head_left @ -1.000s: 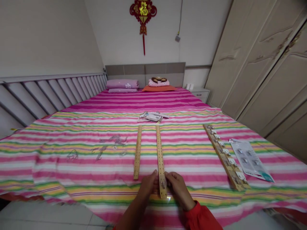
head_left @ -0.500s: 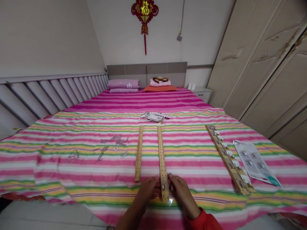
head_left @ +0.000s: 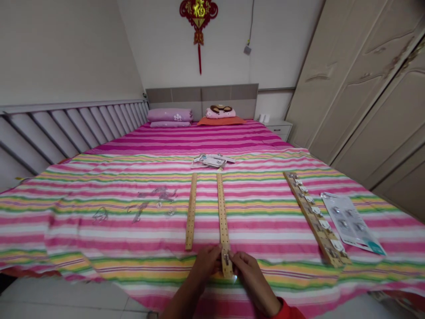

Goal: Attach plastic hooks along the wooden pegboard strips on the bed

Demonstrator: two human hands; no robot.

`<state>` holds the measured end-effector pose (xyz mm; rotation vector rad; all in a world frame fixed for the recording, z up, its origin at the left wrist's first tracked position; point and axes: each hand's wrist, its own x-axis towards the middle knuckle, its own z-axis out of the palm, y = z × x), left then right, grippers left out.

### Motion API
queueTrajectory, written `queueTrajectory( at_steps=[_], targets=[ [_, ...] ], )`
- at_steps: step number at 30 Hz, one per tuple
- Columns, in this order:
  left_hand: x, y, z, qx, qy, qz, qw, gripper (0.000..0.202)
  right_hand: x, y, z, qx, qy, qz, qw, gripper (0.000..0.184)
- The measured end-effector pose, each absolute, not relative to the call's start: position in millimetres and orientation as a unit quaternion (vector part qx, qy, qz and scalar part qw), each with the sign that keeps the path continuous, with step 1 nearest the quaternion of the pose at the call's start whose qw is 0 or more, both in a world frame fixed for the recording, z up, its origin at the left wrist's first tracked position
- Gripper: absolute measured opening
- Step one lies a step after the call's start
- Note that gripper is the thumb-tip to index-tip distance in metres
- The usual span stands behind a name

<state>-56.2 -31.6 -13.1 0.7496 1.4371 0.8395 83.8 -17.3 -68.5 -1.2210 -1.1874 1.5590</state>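
A long wooden strip with rows of holes (head_left: 222,208) lies on the striped bed sheet, its near end between my hands. On that end is a small clear hook (head_left: 226,258) with a shiny metal part. My left hand (head_left: 207,262) is closed, thumb and fingers pinching the hook's left edge. From the other side, my right hand (head_left: 248,266) pinches its right edge. Whether the hook sticks to the wood I cannot tell. A second perforated wooden strip (head_left: 191,212) lies parallel on the left, untouched.
Further right, a wooden strip (head_left: 310,217) carries a row of hooks beside a clear blister pack (head_left: 352,223). Loose clear hooks (head_left: 162,193) and clear bits lie to the left. A pile of packaging (head_left: 210,160) sits beyond the strips. Wardrobes (head_left: 372,88) stand at right.
My fingers have closed in on the clear hook from both sides; before, my right hand was slightly apart from the strip. The hook now sits a little further up the strip.
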Motion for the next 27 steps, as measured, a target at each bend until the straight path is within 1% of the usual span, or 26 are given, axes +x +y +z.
queueTrajectory(
  at_steps=[8,13,18,22,24,27],
  targets=[
    [-55.1,-26.9,-22.5,0.322,0.604,0.384,0.619,0.052,86.5,-28.7,-76.0,-0.472,-0.462,0.640,0.393,0.044],
    [-52.9,-22.9,-24.9,0.310,0.593,0.401,0.626,0.051,80.5,-27.6,-82.5,-0.474,-0.420,0.662,0.401,0.039],
    [-53.3,-22.6,-27.7,0.307,0.586,0.409,0.629,0.047,77.8,-28.0,-83.1,-0.467,-0.393,0.680,0.406,0.044],
    [-54.3,-26.6,-21.9,0.303,0.596,0.398,0.628,0.046,82.1,-29.8,-75.9,-0.465,-0.413,0.684,0.382,0.048],
    [-57.1,-30.0,-15.8,0.318,0.610,0.382,0.617,0.047,85.9,-30.2,-68.1,-0.467,-0.436,0.671,0.377,0.049],
    [-69.4,-34.2,-6.7,0.350,0.639,0.378,0.572,0.048,93.4,-28.7,-54.1,-0.475,-0.472,0.627,0.398,0.049]
  ],
)
